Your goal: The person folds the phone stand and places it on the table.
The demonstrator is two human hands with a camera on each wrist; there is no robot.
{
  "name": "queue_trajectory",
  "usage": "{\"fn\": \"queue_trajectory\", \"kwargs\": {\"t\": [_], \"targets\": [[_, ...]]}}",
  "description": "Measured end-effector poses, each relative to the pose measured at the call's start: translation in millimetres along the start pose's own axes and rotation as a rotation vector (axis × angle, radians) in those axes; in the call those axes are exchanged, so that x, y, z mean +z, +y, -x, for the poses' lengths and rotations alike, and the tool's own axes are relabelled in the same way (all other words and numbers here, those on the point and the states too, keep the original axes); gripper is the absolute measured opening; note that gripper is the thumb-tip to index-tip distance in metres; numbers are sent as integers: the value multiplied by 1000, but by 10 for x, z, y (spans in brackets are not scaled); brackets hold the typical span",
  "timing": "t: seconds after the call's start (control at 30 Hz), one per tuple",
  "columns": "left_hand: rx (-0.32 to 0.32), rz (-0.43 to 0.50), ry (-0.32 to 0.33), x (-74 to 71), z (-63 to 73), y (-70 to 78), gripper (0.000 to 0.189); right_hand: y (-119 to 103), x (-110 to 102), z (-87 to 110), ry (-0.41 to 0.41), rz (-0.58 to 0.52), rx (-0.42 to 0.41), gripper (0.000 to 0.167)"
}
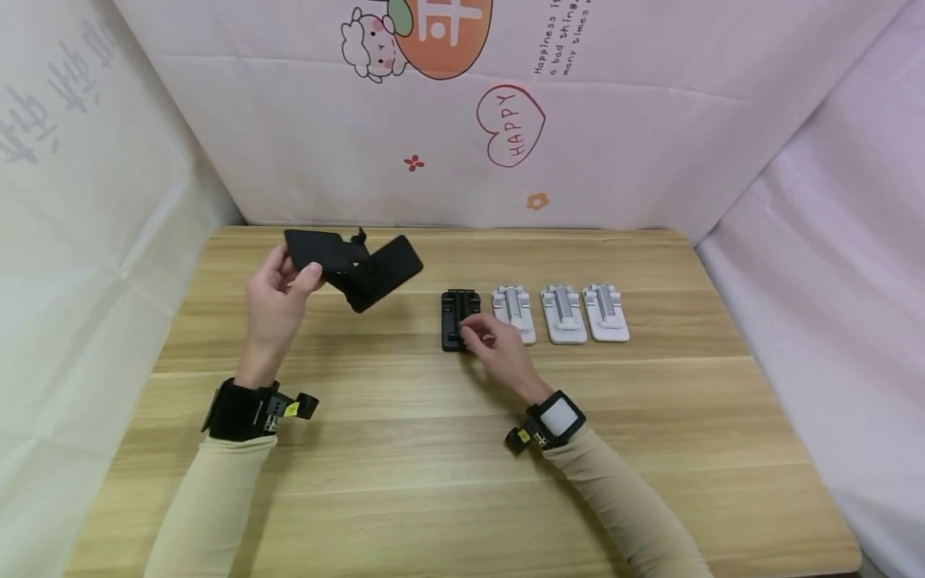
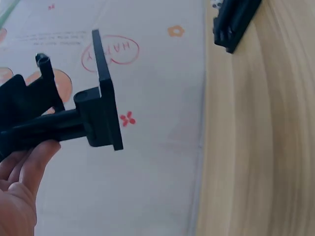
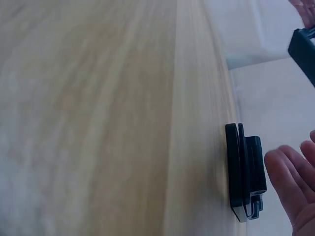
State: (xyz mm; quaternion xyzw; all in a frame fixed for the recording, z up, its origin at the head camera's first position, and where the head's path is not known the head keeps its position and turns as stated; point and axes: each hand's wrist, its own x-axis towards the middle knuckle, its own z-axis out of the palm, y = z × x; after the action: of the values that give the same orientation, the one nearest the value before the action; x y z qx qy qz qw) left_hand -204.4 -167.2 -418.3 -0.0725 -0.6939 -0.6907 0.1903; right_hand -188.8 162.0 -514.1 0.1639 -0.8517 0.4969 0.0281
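My left hand (image 1: 275, 309) holds an unfolded black phone stand (image 1: 393, 271) in the air above the table's left half, gripping it by one plate. In the left wrist view its arm and flat base (image 2: 107, 113) show from the side. A second black phone stand (image 1: 450, 321) lies folded flat near the middle of the table. Close over its right edge is my right hand (image 1: 503, 359), fingers loosely bent. The right wrist view shows a small gap between the fingers and that folded stand (image 3: 252, 164).
Three folded white phone stands (image 1: 522, 329), (image 1: 568, 331), (image 1: 609, 327) lie in a row to the right of the black one. All sit on a wooden table (image 1: 405, 474). A printed cloth (image 1: 347, 144) hangs along the back edge, with plain cloth at both sides.
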Motion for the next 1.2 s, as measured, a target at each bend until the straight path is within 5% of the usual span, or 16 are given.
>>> {"fn": "queue_trajectory", "kwargs": {"t": [0.37,0.5,0.7,0.87,1.0,1.2], "targets": [[99,-49,-290,138,132,311,50,-6,35,-10,-122,-75,-36,21],[71,-68,-412,150,169,396,53,-6,40,-26,-166,-153,-18,22],[-2,-179,-634,172,222,494,58,-50,24,-15,-245,-377,165,28],[64,-176,-806,212,241,518,55,-96,-13,1,-377,-529,292,34],[121,-130,-911,257,241,538,56,-135,-37,13,-494,-608,324,29],[78,-135,-997,309,255,560,57,-167,-42,42,-650,-703,406,19]]}}
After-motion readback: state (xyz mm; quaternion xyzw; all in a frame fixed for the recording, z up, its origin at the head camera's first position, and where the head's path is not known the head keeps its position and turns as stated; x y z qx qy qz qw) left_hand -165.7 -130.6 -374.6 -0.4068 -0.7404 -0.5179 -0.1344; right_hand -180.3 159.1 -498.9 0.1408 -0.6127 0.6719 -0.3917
